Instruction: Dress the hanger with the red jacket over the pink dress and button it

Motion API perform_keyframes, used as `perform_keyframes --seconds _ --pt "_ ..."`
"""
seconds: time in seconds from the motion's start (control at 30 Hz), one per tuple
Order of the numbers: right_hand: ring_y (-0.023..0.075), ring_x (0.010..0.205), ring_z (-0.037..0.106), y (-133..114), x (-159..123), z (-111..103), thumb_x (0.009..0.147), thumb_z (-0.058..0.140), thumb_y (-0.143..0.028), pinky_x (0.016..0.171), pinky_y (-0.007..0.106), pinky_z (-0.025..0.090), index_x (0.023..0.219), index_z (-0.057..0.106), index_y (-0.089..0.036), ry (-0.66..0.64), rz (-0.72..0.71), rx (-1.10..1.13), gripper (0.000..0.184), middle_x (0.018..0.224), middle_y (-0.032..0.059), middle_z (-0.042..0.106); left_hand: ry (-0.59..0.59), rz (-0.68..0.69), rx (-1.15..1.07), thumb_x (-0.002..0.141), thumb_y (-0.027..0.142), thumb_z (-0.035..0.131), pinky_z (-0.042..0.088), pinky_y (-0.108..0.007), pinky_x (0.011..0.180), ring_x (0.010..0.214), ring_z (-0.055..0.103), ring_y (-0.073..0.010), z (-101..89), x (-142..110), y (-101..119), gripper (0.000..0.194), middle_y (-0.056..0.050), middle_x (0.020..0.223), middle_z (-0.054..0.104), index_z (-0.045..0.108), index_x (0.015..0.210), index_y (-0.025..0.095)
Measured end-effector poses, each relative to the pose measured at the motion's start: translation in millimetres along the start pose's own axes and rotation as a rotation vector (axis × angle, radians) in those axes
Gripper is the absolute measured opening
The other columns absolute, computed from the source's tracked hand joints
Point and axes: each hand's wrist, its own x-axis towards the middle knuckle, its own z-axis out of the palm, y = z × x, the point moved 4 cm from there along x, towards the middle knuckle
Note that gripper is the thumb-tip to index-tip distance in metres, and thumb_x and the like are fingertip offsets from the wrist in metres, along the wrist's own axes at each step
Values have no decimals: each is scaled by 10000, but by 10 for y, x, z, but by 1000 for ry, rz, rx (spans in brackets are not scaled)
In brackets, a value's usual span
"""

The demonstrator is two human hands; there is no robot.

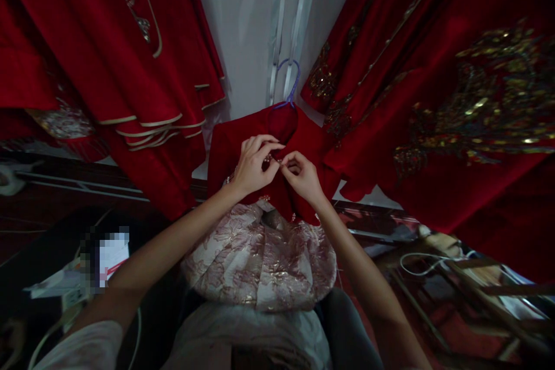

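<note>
A red velvet garment (225, 153) hangs in front of me on a blue hanger (291, 84). Below its hem shows a pale floral brocade skirt (260, 260). My left hand (254, 165) and my right hand (303, 176) meet at the garment's front, just under the collar. Both hands have their fingers curled in a pinch on a small beaded fastening (274, 158) there. What exactly sits between the fingertips is too small to make out.
More red garments with cream piping (143, 98) hang at the left, and red ones with gold embroidery (477, 104) at the right. A white wall (247, 17) lies behind. Dark clutter, cables and papers (108, 260) lie low at both sides.
</note>
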Motion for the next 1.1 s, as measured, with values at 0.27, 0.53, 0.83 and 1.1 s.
perform_keyframes --seconds 0.27,0.53,0.83,1.1 --pt "138 659 598 66 15 9 739 578 -245 598 249 507 857 556 -166 30 66 -14 144 786 33 632 -150 188 -14 844 204 490 290 -497 1093 1368 271 -269 299 675 117 461 -100 1465 331 448 1304 203" --pt "119 668 588 200 -5 -82 743 572 -266 612 245 533 782 506 -192 6 122 91 106 744 -10 574 -137 123 -19 861 158 446 384 -415 1063 1297 396 -225 510 640 -19 337 -133 1381 397 490 1195 164" --pt "114 692 574 152 -14 -54 780 574 -283 615 231 530 815 495 -208 -12 80 93 115 776 -12 564 -319 203 180 945 288 345 291 -505 1094 943 586 -195 345 214 -288 302 -66 888 638 611 909 150" --pt "121 720 573 209 -24 -39 803 590 -338 577 224 524 877 496 -220 19 81 87 168 832 -2 568 -181 202 86 932 214 390 299 -517 1125 1117 533 -190 264 -218 -235 252 -73 1132 603 611 1048 182"
